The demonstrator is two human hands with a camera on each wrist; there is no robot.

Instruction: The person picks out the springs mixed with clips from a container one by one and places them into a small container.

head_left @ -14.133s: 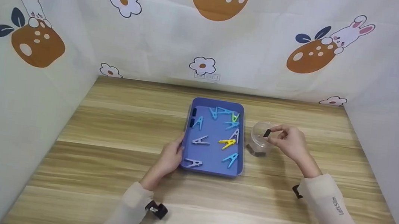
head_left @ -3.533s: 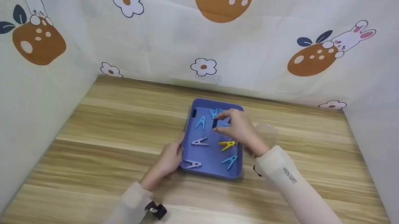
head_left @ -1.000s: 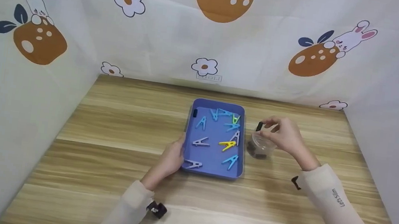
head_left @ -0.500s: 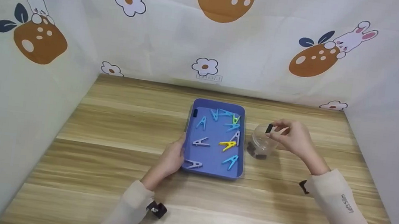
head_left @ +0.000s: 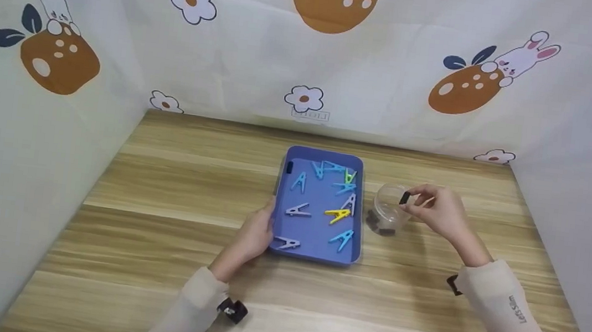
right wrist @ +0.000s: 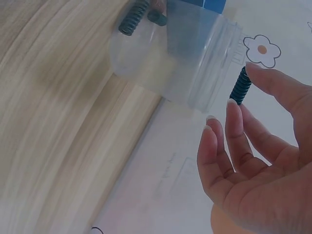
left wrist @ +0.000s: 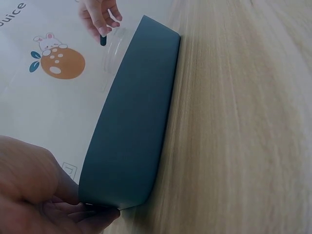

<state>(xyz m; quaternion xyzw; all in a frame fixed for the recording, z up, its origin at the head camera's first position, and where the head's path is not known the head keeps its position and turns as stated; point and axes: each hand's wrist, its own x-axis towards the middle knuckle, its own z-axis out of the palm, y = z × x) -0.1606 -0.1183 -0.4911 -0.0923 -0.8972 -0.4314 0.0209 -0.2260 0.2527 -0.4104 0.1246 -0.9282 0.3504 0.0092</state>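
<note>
A dark coil spring (right wrist: 241, 87) is pinched upright between the thumb and fingertips of my right hand (head_left: 438, 211), above the rim of a clear plastic jar (head_left: 390, 207). More dark springs (right wrist: 134, 18) lie at the bottom of the jar. My left hand (head_left: 254, 232) grips the near left side of a blue tray (head_left: 314, 249); the left wrist view shows its fingers at the tray's corner. Inside the tray are one dark spring (head_left: 289, 167) at the far left and several plastic clothespins, among them a yellow clothespin (head_left: 337, 215) and a green clothespin (head_left: 349, 176).
The jar stands just right of the tray on a wood-grain table (head_left: 170, 191). A printed cloth (head_left: 230, 58) with rabbits, fruit and flowers walls off the back and both sides. Black camera mounts (head_left: 232, 311) are strapped at the wrists.
A spring has left the tray's left side since the oldest frame. My right hand has carried a spring from over the tray to the jar, then slightly right. The left hand stays put.
</note>
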